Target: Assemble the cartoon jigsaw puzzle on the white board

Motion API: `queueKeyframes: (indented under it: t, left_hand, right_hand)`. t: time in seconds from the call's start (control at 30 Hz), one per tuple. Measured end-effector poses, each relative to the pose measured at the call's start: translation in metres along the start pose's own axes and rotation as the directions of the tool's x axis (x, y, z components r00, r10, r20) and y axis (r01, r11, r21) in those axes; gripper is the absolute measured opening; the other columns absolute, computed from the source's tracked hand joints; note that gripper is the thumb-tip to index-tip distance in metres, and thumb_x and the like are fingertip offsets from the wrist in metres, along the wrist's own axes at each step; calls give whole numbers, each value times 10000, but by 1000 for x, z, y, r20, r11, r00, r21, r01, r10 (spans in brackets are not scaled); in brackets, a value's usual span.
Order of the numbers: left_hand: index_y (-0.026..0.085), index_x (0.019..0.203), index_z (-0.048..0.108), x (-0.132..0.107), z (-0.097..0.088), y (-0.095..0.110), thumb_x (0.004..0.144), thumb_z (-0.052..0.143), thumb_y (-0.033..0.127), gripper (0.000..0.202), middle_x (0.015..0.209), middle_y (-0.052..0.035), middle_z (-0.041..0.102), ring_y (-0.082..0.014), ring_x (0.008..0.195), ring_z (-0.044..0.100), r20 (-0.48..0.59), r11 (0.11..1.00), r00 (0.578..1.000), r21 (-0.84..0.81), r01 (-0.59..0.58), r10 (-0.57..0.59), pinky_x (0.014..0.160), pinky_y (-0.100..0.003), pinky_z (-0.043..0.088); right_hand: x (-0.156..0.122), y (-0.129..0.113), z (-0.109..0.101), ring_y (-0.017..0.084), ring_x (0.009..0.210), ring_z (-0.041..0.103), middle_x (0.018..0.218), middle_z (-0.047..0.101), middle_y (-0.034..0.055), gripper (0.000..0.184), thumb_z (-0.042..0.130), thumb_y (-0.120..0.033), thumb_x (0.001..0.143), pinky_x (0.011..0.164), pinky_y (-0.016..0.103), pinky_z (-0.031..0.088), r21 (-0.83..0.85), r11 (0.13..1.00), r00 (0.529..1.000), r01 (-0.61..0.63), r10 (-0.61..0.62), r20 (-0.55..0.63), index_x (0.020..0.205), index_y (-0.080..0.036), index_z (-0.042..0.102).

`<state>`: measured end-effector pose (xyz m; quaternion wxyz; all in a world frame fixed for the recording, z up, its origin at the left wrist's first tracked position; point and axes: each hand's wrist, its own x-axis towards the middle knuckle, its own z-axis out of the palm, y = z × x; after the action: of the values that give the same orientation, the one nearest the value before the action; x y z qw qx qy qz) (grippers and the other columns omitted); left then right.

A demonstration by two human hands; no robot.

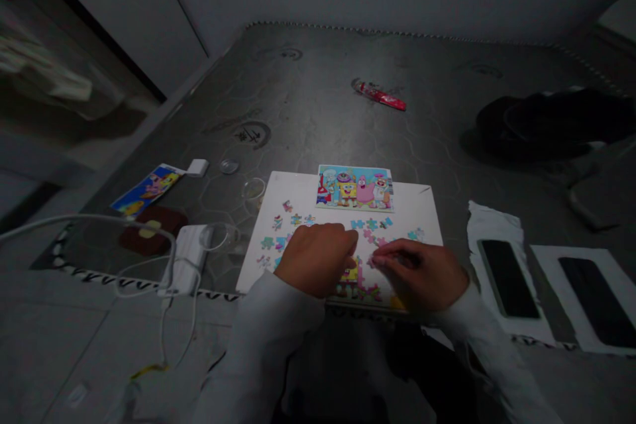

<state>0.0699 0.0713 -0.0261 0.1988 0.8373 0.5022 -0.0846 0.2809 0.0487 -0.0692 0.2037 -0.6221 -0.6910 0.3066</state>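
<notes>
A white board (422, 202) lies on a grey mattress in front of me, with several loose jigsaw pieces (370, 225) scattered on it. A colourful cartoon reference picture (355, 187) rests at the board's far edge. My left hand (315, 260) is curled, knuckles up, over a partly joined patch of puzzle (360, 288) near the front edge. My right hand (422, 271) lies beside it, fingers pinched together at a small piece by the patch. Both wrists wear light sleeves.
Left of the board lie a white charger (189, 248) with cables, a dark red pad (152, 225), a cartoon leaflet (146, 189) and a small white box (197, 167). Two dark phones (507, 278) rest on white paper at the right. A red wrapper (382, 97) and dark clothing (551, 122) lie farther back.
</notes>
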Motion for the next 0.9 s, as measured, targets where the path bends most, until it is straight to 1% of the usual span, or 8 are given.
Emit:
queueKeyframes:
  t: [0.07,0.2,0.3,0.43,0.57,0.7,0.8,0.9]
  left_hand:
    - [247,992,648,-1,-2,0,903,634,384,164,1011,-26,701,-275,958,665,11,999,999,-26,38,-37,727,-375,471]
    - [252,984,652,-2,-3,0,893,643,390,166,1006,-25,707,-276,959,663,32,991,994,-80,103,-101,744,-379,471]
    - [244,989,649,-3,-4,2,897,638,370,156,1024,-33,705,-281,972,661,47,990,993,-82,115,-111,757,-391,475]
    - [237,1000,648,-4,-5,4,907,624,359,156,1044,-44,703,-291,985,665,43,991,993,-70,112,-109,752,-402,480]
    - [234,1004,645,-3,-2,3,904,629,361,163,1037,-43,704,-287,961,670,27,993,994,-58,104,-102,753,-406,489]
    - [230,1001,643,-2,1,2,903,631,367,169,1022,-43,705,-288,943,673,8,995,996,-49,88,-88,753,-414,499]
    - [225,1007,640,-2,0,3,907,628,365,172,1023,-48,707,-285,946,676,19,995,996,-44,86,-85,757,-409,501]
    - [216,1016,636,-3,-2,3,909,628,372,189,1035,-61,707,-281,948,678,28,996,997,-33,79,-78,751,-397,501]
  right_hand:
    - [-2,-6,8,112,523,597,670,719,-32,180,668,-421,789,504,233,403,-46,998,999,37,-36,9,792,-286,787]
    - [-3,-10,17,126,490,599,609,699,-32,148,661,-368,789,466,240,386,-142,986,994,85,-94,-62,771,-292,787]
    - [-4,-11,18,138,508,616,627,707,-22,124,677,-350,765,476,248,395,-188,975,985,117,-139,-107,751,-297,788]
    - [-5,-10,20,140,517,608,639,706,-25,90,697,-327,757,491,260,391,-258,958,976,125,-165,-140,746,-297,782]
    - [-5,-7,23,142,559,607,663,702,-23,54,717,-294,764,513,268,382,-321,927,964,192,-239,-114,745,-279,765]
    - [-4,-7,26,136,559,599,642,679,-38,53,710,-268,784,524,278,386,-335,911,955,241,-284,-86,754,-275,754]
    - [-5,-9,21,150,621,655,713,723,-34,114,667,-304,843,556,290,425,-346,903,942,254,-312,-124,780,-276,758]
    - [-8,-6,5,161,714,702,837,759,-19,206,592,-360,924,605,294,474,-352,906,926,234,-318,-202,866,-267,767]
